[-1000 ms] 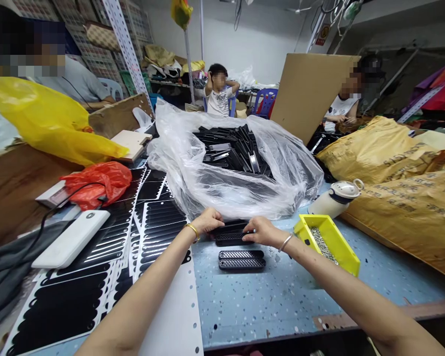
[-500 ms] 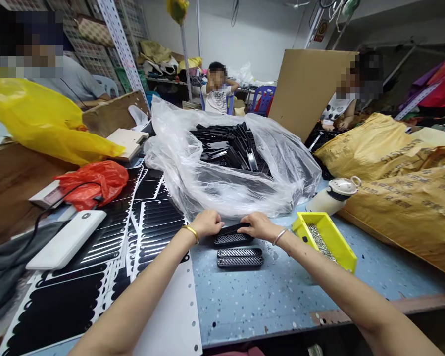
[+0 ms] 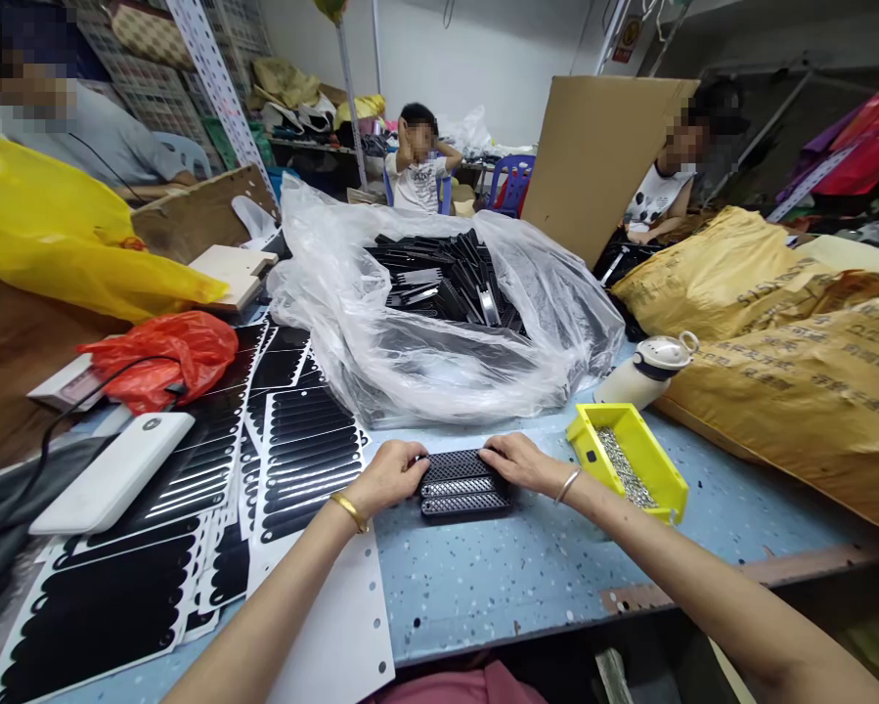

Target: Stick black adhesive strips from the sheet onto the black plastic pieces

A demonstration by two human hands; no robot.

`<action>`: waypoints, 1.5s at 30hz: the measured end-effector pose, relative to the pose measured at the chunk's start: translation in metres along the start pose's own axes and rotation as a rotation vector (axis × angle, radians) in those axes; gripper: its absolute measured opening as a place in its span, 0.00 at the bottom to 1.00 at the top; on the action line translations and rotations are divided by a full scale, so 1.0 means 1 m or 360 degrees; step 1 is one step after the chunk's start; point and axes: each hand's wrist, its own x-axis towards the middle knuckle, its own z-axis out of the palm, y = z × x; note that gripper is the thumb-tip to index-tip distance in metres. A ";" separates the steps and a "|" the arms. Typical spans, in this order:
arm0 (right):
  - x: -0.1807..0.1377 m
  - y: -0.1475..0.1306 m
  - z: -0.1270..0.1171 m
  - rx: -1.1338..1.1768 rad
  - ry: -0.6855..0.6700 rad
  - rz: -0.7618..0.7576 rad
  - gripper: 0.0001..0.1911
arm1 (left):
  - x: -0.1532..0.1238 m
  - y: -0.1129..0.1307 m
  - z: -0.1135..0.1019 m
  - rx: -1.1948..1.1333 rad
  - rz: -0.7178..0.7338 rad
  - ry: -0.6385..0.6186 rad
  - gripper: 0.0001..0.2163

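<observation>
On the blue speckled table lie slim black strips with a mesh-patterned face (image 3: 464, 487), set side by side in a compact block. My left hand (image 3: 391, 476) grips the left end of the block's far part, fingers closed. At the opposite end, my right hand (image 3: 523, 462) has thumb and fingers closed on the same far strips. The near strips (image 3: 464, 504) lie flat against them. Beyond my hands, a clear plastic bag (image 3: 439, 386) gapes around a heap of black comb-like pieces (image 3: 446, 279).
A yellow bin (image 3: 663, 486) of small metal parts and a pale bottle (image 3: 640, 376) stand at right, by yellow printed sacks (image 3: 791, 381). Sheets of black scalloped strips (image 3: 311, 455), a white power bank (image 3: 112, 474) and a red bag (image 3: 175, 362) lie left. Other people sit beyond.
Both hands have brought the far strips nearer to me. The gap to the near strips has closed, and they now lie together. The camera view has shifted slightly.
</observation>
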 end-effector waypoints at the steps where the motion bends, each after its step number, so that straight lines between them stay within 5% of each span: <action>1: -0.005 0.000 0.002 0.0011 0.0004 0.0018 0.19 | -0.002 0.000 0.003 -0.0030 -0.0015 -0.0011 0.11; 9: -0.044 -0.013 0.014 0.0211 0.0024 0.0099 0.16 | -0.024 0.004 0.018 -0.0330 -0.0253 -0.0190 0.13; 17: -0.049 -0.011 0.012 0.0176 0.0104 0.0063 0.16 | -0.036 0.007 0.018 -0.0461 -0.0455 -0.0277 0.20; 20: -0.034 -0.009 -0.022 0.0050 0.0483 0.0033 0.16 | -0.032 0.014 0.002 -0.0270 -0.0250 -0.0039 0.18; 24: 0.020 -0.016 -0.093 -0.0174 0.1069 -0.0107 0.16 | 0.004 0.041 -0.039 -0.0023 0.0236 0.0633 0.14; 26: 0.056 -0.024 -0.117 -0.0233 0.0994 -0.0002 0.18 | 0.038 0.057 -0.061 0.0137 0.0429 0.0942 0.14; 29: 0.098 -0.039 -0.115 -0.0237 0.0558 0.0031 0.15 | 0.085 0.065 -0.082 0.0476 0.0584 0.1050 0.18; 33: 0.104 -0.042 -0.060 -0.0168 0.0158 -0.0133 0.04 | 0.089 0.028 -0.077 0.0953 0.0572 0.0536 0.17; 36: 0.099 -0.029 -0.032 -0.0083 0.0013 -0.0138 0.11 | 0.056 -0.014 -0.062 0.1108 0.0365 0.0107 0.19; 40: 0.129 -0.021 -0.039 -0.0041 0.0193 0.0024 0.14 | 0.028 -0.037 -0.047 0.1140 0.0249 -0.0002 0.13; 45: 0.197 -0.048 -0.042 -0.0105 0.0383 0.0053 0.10 | 0.045 -0.033 -0.039 0.1208 0.0145 0.0080 0.11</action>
